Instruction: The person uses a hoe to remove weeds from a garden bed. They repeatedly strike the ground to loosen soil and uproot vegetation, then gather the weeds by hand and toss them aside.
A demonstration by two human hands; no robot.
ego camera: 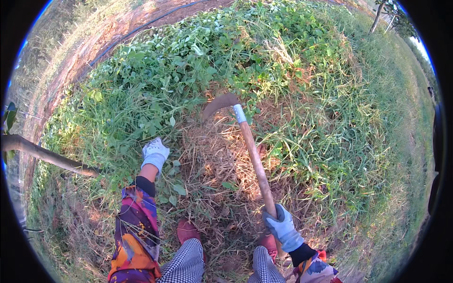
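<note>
My right hand, in a light work glove with a grey palm, grips the wooden handle of a sickle near its lower end. The handle slopes up and to the left to a metal collar and a curved, brownish blade, which hangs over dry cut grass. My left hand, gloved too, reaches into the green weeds left of the dry patch. Its fingers are hidden among the stems, so whether it holds any cannot be told.
A thin tree trunk slants in from the left, close to my left forearm. Dark hose runs beyond the weeds at the upper left, near netting. My red shoes stand on the grassy ground. Leafy growth lies ahead and right.
</note>
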